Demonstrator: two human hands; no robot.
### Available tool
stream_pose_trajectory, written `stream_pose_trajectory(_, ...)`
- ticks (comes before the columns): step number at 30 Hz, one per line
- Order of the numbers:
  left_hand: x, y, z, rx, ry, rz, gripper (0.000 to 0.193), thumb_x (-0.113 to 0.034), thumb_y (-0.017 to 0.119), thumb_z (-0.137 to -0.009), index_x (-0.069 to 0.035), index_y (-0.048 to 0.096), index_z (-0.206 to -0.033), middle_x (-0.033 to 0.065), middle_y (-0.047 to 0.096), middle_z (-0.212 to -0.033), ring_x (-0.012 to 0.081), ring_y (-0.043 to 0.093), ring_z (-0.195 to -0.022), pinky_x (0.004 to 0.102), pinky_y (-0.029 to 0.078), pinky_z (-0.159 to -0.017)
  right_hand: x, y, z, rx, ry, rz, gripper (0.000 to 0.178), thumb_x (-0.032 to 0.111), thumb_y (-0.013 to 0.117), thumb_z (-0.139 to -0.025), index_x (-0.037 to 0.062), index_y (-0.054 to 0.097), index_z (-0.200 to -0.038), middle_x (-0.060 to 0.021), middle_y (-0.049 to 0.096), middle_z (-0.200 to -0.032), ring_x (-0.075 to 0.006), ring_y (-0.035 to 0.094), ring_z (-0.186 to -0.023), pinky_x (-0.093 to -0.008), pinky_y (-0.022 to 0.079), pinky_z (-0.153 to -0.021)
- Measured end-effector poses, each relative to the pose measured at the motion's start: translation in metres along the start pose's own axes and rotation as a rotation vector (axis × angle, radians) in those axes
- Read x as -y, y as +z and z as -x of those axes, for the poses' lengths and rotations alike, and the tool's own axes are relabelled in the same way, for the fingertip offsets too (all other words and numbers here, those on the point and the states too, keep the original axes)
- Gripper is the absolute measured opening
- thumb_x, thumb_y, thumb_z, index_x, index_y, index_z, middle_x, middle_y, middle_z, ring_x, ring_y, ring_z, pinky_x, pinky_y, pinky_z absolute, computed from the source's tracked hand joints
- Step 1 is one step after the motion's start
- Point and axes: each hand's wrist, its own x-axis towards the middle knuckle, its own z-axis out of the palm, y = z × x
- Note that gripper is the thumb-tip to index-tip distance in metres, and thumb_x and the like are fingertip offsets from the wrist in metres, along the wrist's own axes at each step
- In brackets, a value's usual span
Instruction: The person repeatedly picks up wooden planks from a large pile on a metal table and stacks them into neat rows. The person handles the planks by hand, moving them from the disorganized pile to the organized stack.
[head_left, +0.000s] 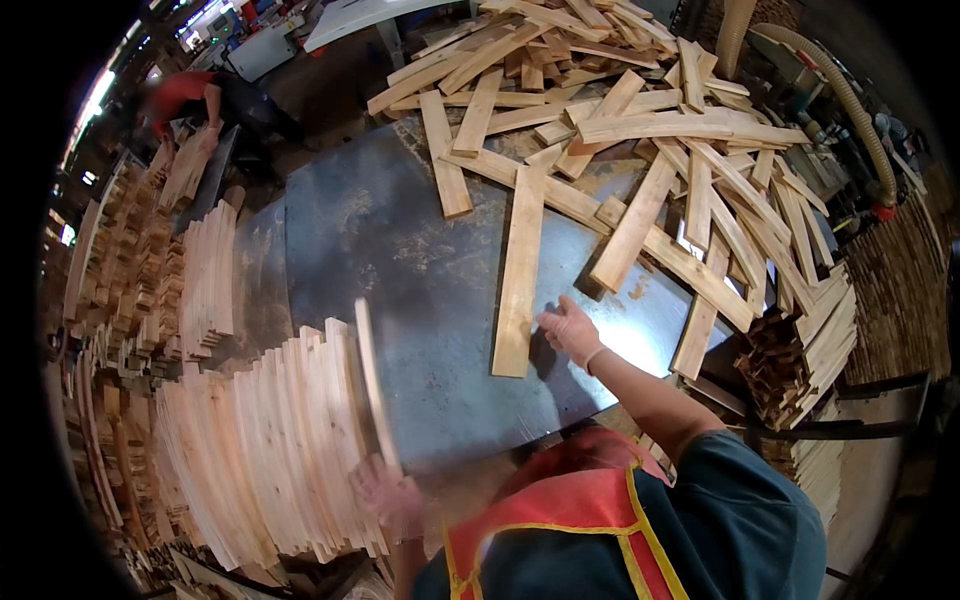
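My left hand (pixel 388 495), slightly blurred, is closed round the near end of a narrow wooden board (pixel 376 385). This board stands on edge and leans at the right end of a tightly packed row of boards (pixel 260 440). Over the metal table (pixel 430 330), my right hand (pixel 570 330) is open with its fingers partly spread. It holds nothing and is just right of a flat wooden board (pixel 520 285) lying lengthwise toward me, with a small gap between them.
A loose, crisscrossed heap of boards (pixel 640 130) covers the far and right parts of the table. Stacked boards (pixel 815 350) stand at the right, more stacks (pixel 130 270) at the left. Far left, another person (pixel 190 100) bends over boards. A ribbed hose (pixel 850 85) hangs far right.
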Motion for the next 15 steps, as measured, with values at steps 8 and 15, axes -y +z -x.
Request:
stream_pose_trajectory(8,-0.085,-0.034,-0.040,0.098,-0.062,-0.500,0.096,-0.038,0.078,-0.083,-0.010,0.035,-0.164,0.0159,0.039,-0.164,0.0407,0.031,-0.155,0.0525,0.028,-0.126,0.021,0.047,-0.020,0.329,-0.055,-0.125,0.050,0.016,0.075,-0.086,0.0091,0.067,-0.135,-0.0072,0.068,-0.090,-0.0166,0.062,-0.073,-0.0307,0.051,-0.065)
stream_pose_trajectory(15,-0.192,0.047,-0.087,0.230,0.155,-0.349,0.100,-0.043,0.083,-0.077,-0.008,0.040,-0.160,0.0178,0.044,-0.159,0.0387,0.039,-0.149,0.0534,0.030,-0.125,0.082,-0.108,-0.078,-0.500,-0.333,0.284,0.070,0.036,0.072,-0.085,0.0054,0.058,-0.146,-0.0246,0.063,-0.140,-0.0419,0.059,-0.130,-0.0461,0.047,-0.111)
